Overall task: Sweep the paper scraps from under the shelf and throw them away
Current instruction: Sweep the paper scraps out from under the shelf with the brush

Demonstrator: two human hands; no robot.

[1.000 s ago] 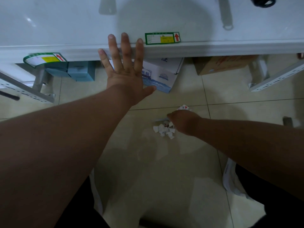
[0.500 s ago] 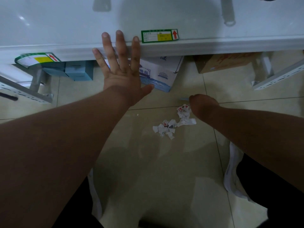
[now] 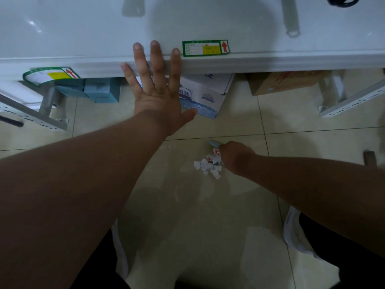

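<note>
White paper scraps [image 3: 209,166], some printed with red, lay in a small heap on the beige tiled floor [image 3: 187,215], out in front of the shelf [image 3: 270,61] rather than beneath it. The right hand [image 3: 234,158] rested against the heap's right side, knuckles up and curled into a loose fist, its forearm coming in from the lower right. A pale blue object [image 3: 214,143] stuck out past the fingers on the far side; the hand seemed to be gripping it, but what it was could not be made out, since most of it was hidden inside the fist.

The left hand [image 3: 158,88] was stretched forward on a straight arm, fingers spread and flat, their tips pressed on the white front edge of the shelf, holding nothing. A green label with a yellow patch and red arrow [image 3: 205,48] sat just right of those fingertips, and a second, curling label [image 3: 51,75] hung further left.

Under the shelf, a white and blue carton [image 3: 205,97] was partly covered by the left hand, a blue box [image 3: 102,90] stood to the left and a brown cardboard box [image 3: 285,83] to the right, all cut off by the shelf edge. Dark clothing filled the lower corners.
</note>
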